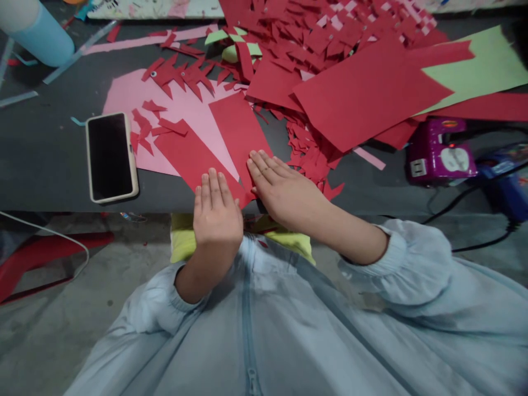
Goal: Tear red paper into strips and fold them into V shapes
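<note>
The left hand (218, 219) and right hand (285, 192) lie flat — fingers held together — on red paper (238, 127)

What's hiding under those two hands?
Red paper, spread in a V: its lower ends reach under the left hand and the right hand. Anything else beneath them is covered, so I can't tell.

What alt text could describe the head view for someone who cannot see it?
A person's left hand and right hand touch red paper at a dark table's near edge. Beyond lie pink paper, red cutouts and a heap of red pieces, with a phone at left.
</note>
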